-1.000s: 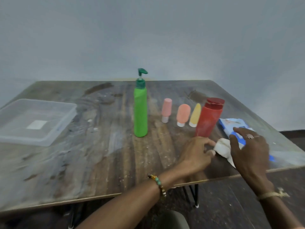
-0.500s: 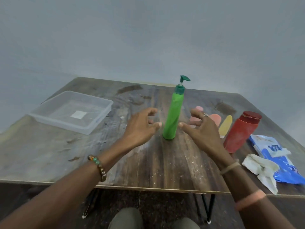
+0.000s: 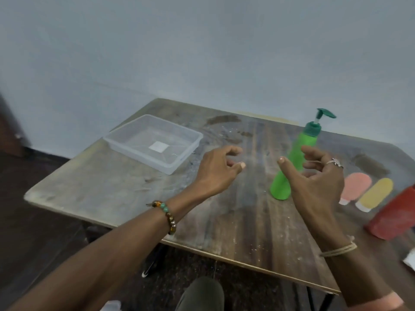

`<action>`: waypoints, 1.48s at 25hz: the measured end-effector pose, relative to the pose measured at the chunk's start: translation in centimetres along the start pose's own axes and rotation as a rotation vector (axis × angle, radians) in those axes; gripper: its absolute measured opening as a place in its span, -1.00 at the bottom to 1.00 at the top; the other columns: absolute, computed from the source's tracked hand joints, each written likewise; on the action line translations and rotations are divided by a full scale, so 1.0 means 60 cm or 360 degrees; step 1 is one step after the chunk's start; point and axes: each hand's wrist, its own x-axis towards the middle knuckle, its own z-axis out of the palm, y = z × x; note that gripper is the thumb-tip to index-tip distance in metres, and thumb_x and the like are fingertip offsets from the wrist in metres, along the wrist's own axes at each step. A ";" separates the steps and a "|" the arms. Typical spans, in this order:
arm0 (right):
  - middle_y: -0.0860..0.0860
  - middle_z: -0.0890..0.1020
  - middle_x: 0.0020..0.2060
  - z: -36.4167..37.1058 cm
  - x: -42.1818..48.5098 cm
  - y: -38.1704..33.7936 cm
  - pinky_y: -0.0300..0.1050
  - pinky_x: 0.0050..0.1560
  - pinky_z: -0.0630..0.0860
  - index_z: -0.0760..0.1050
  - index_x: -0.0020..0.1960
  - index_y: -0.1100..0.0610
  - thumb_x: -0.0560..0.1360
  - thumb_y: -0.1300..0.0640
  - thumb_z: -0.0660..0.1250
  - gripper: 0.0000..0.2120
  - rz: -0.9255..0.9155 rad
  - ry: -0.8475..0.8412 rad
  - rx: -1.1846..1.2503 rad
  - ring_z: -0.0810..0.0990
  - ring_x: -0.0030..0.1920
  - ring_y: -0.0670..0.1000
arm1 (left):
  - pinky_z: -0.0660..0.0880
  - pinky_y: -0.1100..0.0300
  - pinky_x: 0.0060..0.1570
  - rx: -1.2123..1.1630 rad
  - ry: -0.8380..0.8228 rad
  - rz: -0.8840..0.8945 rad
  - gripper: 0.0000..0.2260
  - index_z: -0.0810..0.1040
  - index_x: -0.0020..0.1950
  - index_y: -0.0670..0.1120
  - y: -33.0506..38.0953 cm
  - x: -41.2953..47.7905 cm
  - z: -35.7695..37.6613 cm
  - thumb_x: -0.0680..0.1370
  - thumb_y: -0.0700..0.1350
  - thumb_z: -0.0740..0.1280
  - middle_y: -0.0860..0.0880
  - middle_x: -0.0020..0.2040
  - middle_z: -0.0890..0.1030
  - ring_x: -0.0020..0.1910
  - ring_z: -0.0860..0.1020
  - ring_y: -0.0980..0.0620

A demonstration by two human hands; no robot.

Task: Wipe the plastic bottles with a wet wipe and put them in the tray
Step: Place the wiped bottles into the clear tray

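1. Since half a second ago, the left hand (image 3: 219,169) is no longer flanking the green pump bottle (image 3: 280,187) closely and is now hanging well to the left of it. The right hand (image 3: 316,178) is now crossing in front of the bottle's middle.
2. Both hands are hovering above the tabletop (image 3: 235,212) with fingers spread and loosely curled, gripping nothing. I cannot tell whether the right thumb is brushing the green pump bottle.
3. A beaded bracelet (image 3: 165,215) is circling the left wrist. A silver ring (image 3: 334,162) is showing on a right finger, and a pale cord (image 3: 339,251) is wrapping the right wrist.
4. The green pump bottle is standing on the tabletop, its dark green pump head pointing right, and is looking tilted in the wide-angle view.
5. To the right of the green pump bottle, past the right hand, a pink bottle (image 3: 356,187) and a yellow bottle (image 3: 375,194) are standing cap-down, just beside each other.
6. Further right of the green pump bottle, a red bottle (image 3: 395,214) is being cut off by the frame edge.
7. The clear tray (image 3: 139,157) is sitting well to the left of the green pump bottle and slightly beyond it, with a white label showing through its base. Every bottle in view is standing outside it.
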 end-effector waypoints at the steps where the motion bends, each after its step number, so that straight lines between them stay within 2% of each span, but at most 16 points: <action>1: -0.02 0.58 -0.01 0.017 -0.012 -0.019 -0.17 -0.12 0.53 0.54 0.15 -0.01 0.34 -0.09 0.56 -0.56 -0.0063 -0.0075 0.0027 0.56 -0.06 -0.06 | 0.57 0.22 0.01 0.0010 0.0067 -0.0014 -0.68 0.59 0.28 -0.03 -0.010 0.002 -0.021 0.53 -0.05 0.46 0.07 0.20 0.64 -0.06 0.60 0.17; 4: -0.06 0.62 -0.12 0.092 -0.032 -0.061 -0.22 -0.21 0.54 0.56 0.09 -0.01 0.37 -0.05 0.54 -0.65 -0.0093 -0.0411 0.0098 0.60 -0.18 -0.10 | 0.53 0.27 -0.03 0.0059 0.0268 -0.0103 -0.73 0.63 0.21 -0.03 -0.063 0.009 -0.102 0.51 -0.06 0.47 0.07 0.15 0.66 -0.10 0.62 0.16; 6: -0.03 0.65 -0.17 0.154 -0.041 -0.077 -0.17 -0.23 0.58 0.59 0.03 0.02 0.38 -0.03 0.54 -0.72 0.0020 -0.0720 0.0122 0.63 -0.24 -0.08 | 0.50 0.27 0.01 0.0145 0.0457 -0.0152 -0.75 0.63 0.20 -0.04 -0.109 0.012 -0.158 0.52 -0.07 0.46 0.05 0.15 0.66 -0.06 0.63 0.13; 8: 0.06 0.67 -0.18 0.220 -0.057 -0.081 -0.10 -0.23 0.59 0.58 0.00 0.11 0.42 0.04 0.52 -0.77 0.0280 -0.1023 0.0213 0.63 -0.28 -0.03 | 0.47 0.19 0.16 0.0260 0.0682 -0.0221 -0.75 0.61 0.22 -0.07 -0.161 0.015 -0.215 0.55 -0.07 0.42 0.00 0.20 0.64 0.08 0.60 0.04; 10: 0.13 0.66 -0.17 0.290 -0.073 -0.076 -0.07 -0.23 0.60 0.54 0.02 0.18 0.45 0.08 0.51 -0.74 0.0530 -0.1151 0.0275 0.61 -0.31 -0.01 | 0.33 0.09 0.35 0.0431 0.0815 -0.0394 -0.70 0.57 0.29 -0.09 -0.223 0.028 -0.271 0.58 -0.06 0.38 -0.08 0.29 0.57 0.27 0.50 -0.07; 12: 0.15 0.65 -0.12 0.361 -0.081 -0.068 0.02 -0.16 0.66 0.47 0.08 0.17 0.43 -0.01 0.50 -0.63 0.0647 -0.1119 0.0223 0.65 -0.26 0.05 | 0.23 0.05 0.39 0.0559 0.0816 -0.0612 -0.64 0.51 0.36 -0.13 -0.282 0.045 -0.321 0.60 -0.03 0.34 -0.15 0.36 0.51 0.38 0.40 -0.16; 14: 0.11 0.63 0.01 0.415 -0.084 -0.064 0.13 -0.02 0.63 0.42 0.12 0.07 0.37 -0.13 0.47 -0.55 0.0602 -0.1006 0.0049 0.66 -0.07 0.13 | 0.26 0.00 0.37 0.0626 0.0732 -0.0749 -0.62 0.49 0.38 -0.20 -0.325 0.060 -0.353 0.63 -0.02 0.28 -0.23 0.36 0.50 0.38 0.39 -0.25; 17: 0.05 0.55 0.14 0.454 -0.084 -0.065 0.05 0.16 0.55 0.39 0.29 0.12 0.46 0.00 0.40 -0.54 0.0479 -0.0914 -0.0157 0.56 0.15 0.14 | 0.37 -0.03 0.17 0.0706 0.0540 -0.0762 -0.73 0.53 0.16 -0.22 -0.354 0.076 -0.372 0.67 -0.04 0.18 -0.27 0.14 0.58 0.18 0.50 -0.31; 19: 0.06 0.55 0.17 0.461 -0.073 -0.057 0.04 0.17 0.55 0.39 0.32 0.10 0.45 0.10 0.39 -0.54 0.0510 -0.0872 -0.0153 0.56 0.15 0.13 | 0.41 0.01 -0.03 0.0631 0.0516 -0.0790 -0.70 0.53 0.07 -0.23 -0.355 0.084 -0.375 0.68 -0.02 0.16 -0.25 0.01 0.60 -0.01 0.52 -0.25; 21: 0.06 0.58 0.13 0.452 -0.057 -0.043 0.07 0.13 0.58 0.43 0.27 0.07 0.40 0.15 0.39 -0.56 0.0540 -0.0797 -0.0134 0.60 0.08 0.12 | 0.41 0.06 -0.12 0.0612 0.0529 -0.0793 -0.64 0.59 -0.02 -0.27 -0.351 0.085 -0.373 0.66 0.02 0.21 -0.21 -0.09 0.63 -0.13 0.50 -0.16; 24: 0.07 0.61 0.05 0.416 -0.034 -0.015 0.08 0.03 0.61 0.47 0.21 0.04 0.40 0.19 0.36 -0.61 0.0511 -0.0686 -0.0228 0.63 -0.01 0.12 | 0.56 0.04 -0.08 0.0515 0.0495 -0.0770 -0.67 0.69 -0.13 -0.25 -0.343 0.079 -0.363 0.60 0.00 0.34 -0.17 -0.21 0.67 -0.18 0.61 -0.16; 27: 0.06 0.61 0.00 0.387 -0.030 0.003 -0.07 -0.13 0.55 0.45 0.25 0.05 0.45 0.19 0.36 -0.63 0.0442 -0.0738 -0.0316 0.60 -0.09 0.08 | 0.62 -0.10 -0.01 0.0476 0.0471 -0.0763 -0.70 0.68 -0.14 -0.30 -0.335 0.072 -0.353 0.55 -0.04 0.41 -0.25 -0.20 0.69 -0.17 0.67 -0.22; 31: 0.08 0.60 0.07 0.386 -0.031 0.003 -0.14 -0.12 0.45 0.43 0.28 0.05 0.46 0.21 0.33 -0.61 0.0440 -0.0711 -0.0376 0.55 -0.08 0.06 | 0.63 -0.08 0.00 0.0364 0.0511 -0.0817 -0.76 0.70 -0.23 -0.19 -0.331 0.063 -0.345 0.54 -0.05 0.43 -0.15 -0.28 0.70 -0.18 0.68 -0.17; 34: 0.10 0.57 0.20 0.376 -0.039 -0.007 -0.07 0.02 0.52 0.38 0.34 0.04 0.49 0.09 0.36 -0.56 0.0369 -0.0828 -0.0448 0.57 0.06 0.11 | 0.62 -0.01 0.00 0.0298 0.0540 -0.0826 -0.74 0.64 -0.32 -0.01 -0.328 0.051 -0.344 0.56 0.02 0.41 -0.04 -0.30 0.69 -0.16 0.67 -0.11; 36: 0.10 0.57 0.22 0.356 -0.041 -0.020 0.00 0.08 0.53 0.37 0.42 0.05 0.51 -0.11 0.34 -0.47 0.0191 -0.0827 -0.0496 0.55 0.17 0.13 | 0.56 0.04 -0.04 0.0465 0.0500 -0.0803 -0.66 0.62 -0.22 -0.09 -0.318 0.037 -0.342 0.61 0.11 0.30 -0.08 -0.20 0.68 -0.12 0.63 -0.15; 37: 0.09 0.57 0.18 0.339 -0.039 -0.032 0.02 0.06 0.53 0.37 0.43 0.05 0.52 -0.17 0.30 -0.45 0.0086 -0.0767 -0.0516 0.54 0.17 0.12 | 0.50 0.03 -0.05 0.0588 0.0532 -0.0761 -0.65 0.63 -0.09 -0.11 -0.311 0.030 -0.342 0.63 0.14 0.26 -0.11 -0.10 0.66 -0.06 0.60 -0.17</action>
